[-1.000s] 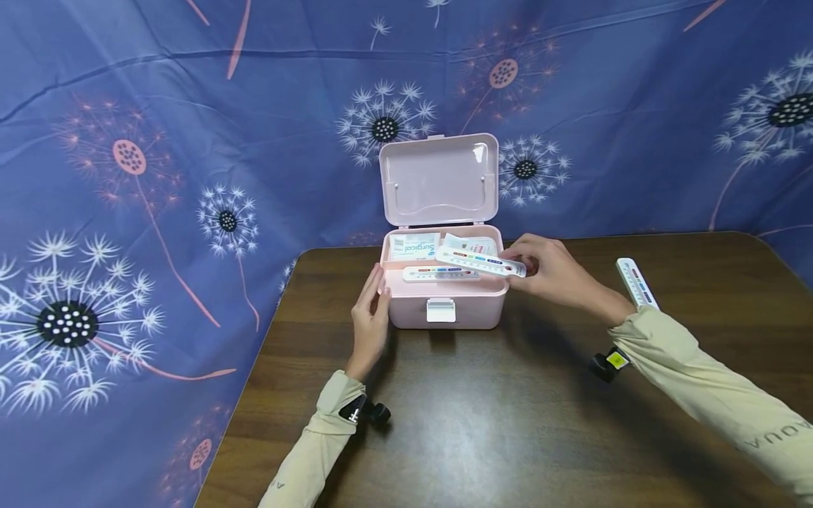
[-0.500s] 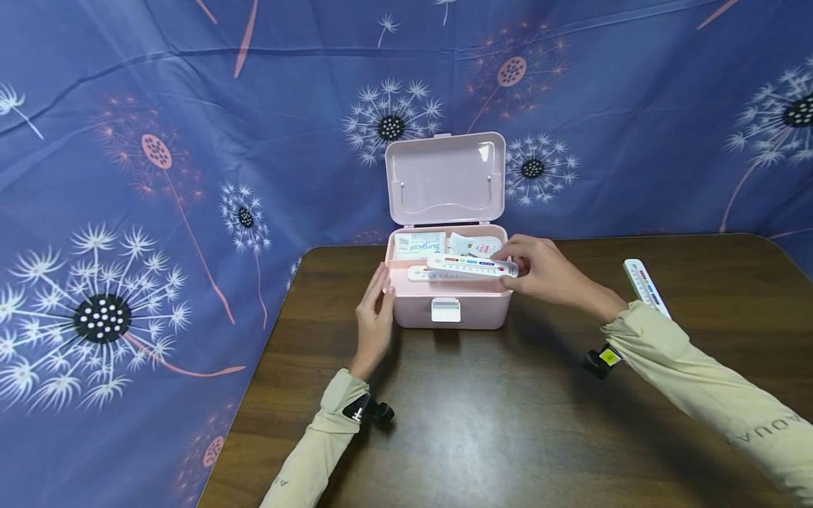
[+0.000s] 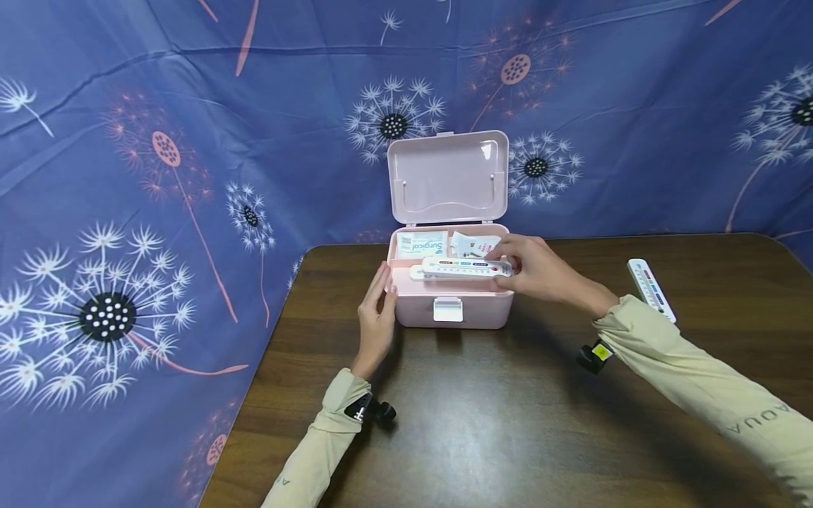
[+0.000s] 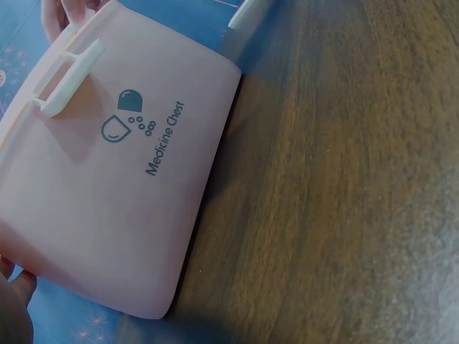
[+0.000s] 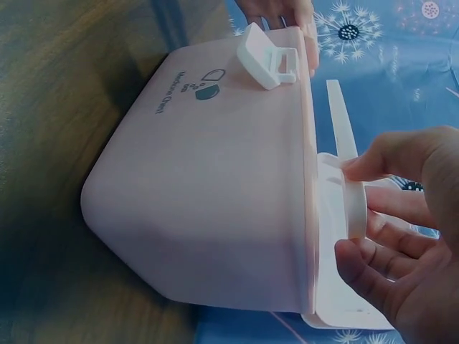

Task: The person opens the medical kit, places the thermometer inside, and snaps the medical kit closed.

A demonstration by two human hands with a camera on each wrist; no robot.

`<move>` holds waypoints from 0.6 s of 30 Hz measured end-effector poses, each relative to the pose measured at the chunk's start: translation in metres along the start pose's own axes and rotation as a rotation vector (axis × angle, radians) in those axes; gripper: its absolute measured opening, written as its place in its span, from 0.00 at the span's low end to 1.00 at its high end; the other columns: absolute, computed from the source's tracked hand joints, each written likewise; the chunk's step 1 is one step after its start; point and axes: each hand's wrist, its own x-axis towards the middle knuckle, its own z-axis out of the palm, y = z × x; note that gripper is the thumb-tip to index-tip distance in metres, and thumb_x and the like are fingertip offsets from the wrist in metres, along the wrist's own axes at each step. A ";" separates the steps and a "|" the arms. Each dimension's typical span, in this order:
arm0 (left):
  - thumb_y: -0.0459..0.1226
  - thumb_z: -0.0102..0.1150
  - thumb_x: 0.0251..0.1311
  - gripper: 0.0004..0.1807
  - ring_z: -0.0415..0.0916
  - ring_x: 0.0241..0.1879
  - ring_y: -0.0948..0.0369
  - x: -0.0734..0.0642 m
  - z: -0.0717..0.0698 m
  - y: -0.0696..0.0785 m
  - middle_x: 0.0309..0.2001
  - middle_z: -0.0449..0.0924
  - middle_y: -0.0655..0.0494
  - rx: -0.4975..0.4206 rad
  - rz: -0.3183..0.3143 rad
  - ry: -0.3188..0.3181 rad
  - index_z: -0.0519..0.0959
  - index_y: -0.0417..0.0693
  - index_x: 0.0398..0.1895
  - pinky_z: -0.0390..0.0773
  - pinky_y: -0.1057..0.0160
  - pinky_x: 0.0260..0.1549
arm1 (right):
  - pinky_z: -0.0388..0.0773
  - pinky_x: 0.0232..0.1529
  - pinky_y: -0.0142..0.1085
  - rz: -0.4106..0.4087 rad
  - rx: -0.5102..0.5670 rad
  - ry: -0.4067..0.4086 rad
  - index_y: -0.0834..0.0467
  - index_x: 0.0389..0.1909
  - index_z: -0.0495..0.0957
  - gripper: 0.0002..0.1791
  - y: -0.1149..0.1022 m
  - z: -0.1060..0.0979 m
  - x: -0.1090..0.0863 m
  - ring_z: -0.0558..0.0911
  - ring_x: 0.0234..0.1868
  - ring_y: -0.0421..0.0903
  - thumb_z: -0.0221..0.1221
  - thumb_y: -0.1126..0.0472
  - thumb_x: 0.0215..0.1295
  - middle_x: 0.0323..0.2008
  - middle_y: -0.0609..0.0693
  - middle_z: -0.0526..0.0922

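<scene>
A pink medicine chest (image 3: 413,312) stands on the table with its lid (image 3: 447,176) raised. My right hand (image 3: 541,268) pinches one end of a white wall thermometer (image 3: 460,267), holding it lengthwise over the chest's front part. In the right wrist view, thumb and fingers grip the thermometer (image 5: 341,122) just above the rim. Partly hidden beneath it, a second thermometer (image 3: 416,273) lies inside the chest. My left hand (image 3: 376,328) rests against the chest's left side, fingers extended along the wall and up to the rim.
A packet marked Surgical (image 3: 421,243) and another white packet (image 3: 473,245) sit in the chest's rear compartments. To the right, a third thermometer (image 3: 651,289) lies on the wooden table (image 3: 483,416). A blue dandelion-print cloth (image 3: 305,141) hangs behind.
My right hand has brought the thermometer slightly left and lower, turning it more level above the other one. My left hand stays at the chest's side. The head view has shifted a little.
</scene>
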 end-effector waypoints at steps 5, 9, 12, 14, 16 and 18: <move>0.25 0.48 0.65 0.21 0.60 0.65 0.44 -0.001 0.000 0.000 0.65 0.64 0.39 0.003 0.003 0.001 0.67 0.25 0.61 0.60 0.57 0.63 | 0.64 0.22 0.32 -0.009 0.006 -0.023 0.63 0.42 0.83 0.17 -0.002 0.003 0.004 0.68 0.22 0.43 0.67 0.69 0.47 0.27 0.49 0.75; 0.25 0.48 0.66 0.21 0.60 0.65 0.44 -0.001 0.000 0.000 0.65 0.64 0.40 0.017 0.001 -0.003 0.67 0.26 0.61 0.61 0.56 0.63 | 0.65 0.23 0.32 -0.010 -0.008 -0.039 0.64 0.41 0.83 0.17 -0.003 0.006 0.007 0.68 0.22 0.42 0.67 0.69 0.46 0.28 0.49 0.76; 0.25 0.48 0.66 0.21 0.60 0.65 0.44 -0.001 0.001 0.000 0.65 0.64 0.39 0.017 -0.003 0.000 0.67 0.26 0.61 0.60 0.56 0.63 | 0.65 0.23 0.33 -0.022 -0.026 -0.052 0.65 0.41 0.84 0.17 -0.003 0.009 0.010 0.68 0.22 0.42 0.67 0.69 0.46 0.28 0.50 0.77; 0.25 0.48 0.66 0.21 0.60 0.65 0.44 -0.001 0.001 0.000 0.65 0.64 0.39 0.015 -0.003 0.002 0.67 0.26 0.61 0.60 0.56 0.63 | 0.65 0.23 0.33 -0.030 -0.030 -0.066 0.65 0.41 0.84 0.17 -0.004 0.010 0.011 0.68 0.23 0.42 0.67 0.69 0.46 0.29 0.50 0.77; 0.25 0.48 0.65 0.21 0.60 0.65 0.44 0.000 0.001 0.001 0.65 0.64 0.38 0.014 -0.005 0.005 0.66 0.25 0.61 0.60 0.56 0.64 | 0.66 0.23 0.34 -0.033 -0.031 -0.084 0.65 0.41 0.84 0.17 -0.004 0.012 0.013 0.68 0.23 0.42 0.67 0.69 0.45 0.29 0.50 0.77; 0.25 0.48 0.65 0.21 0.60 0.65 0.44 0.000 0.001 0.001 0.65 0.64 0.38 0.015 -0.001 0.006 0.67 0.25 0.61 0.60 0.57 0.64 | 0.67 0.24 0.34 -0.036 -0.031 -0.102 0.65 0.40 0.84 0.16 -0.004 0.013 0.014 0.69 0.22 0.43 0.66 0.69 0.45 0.29 0.51 0.77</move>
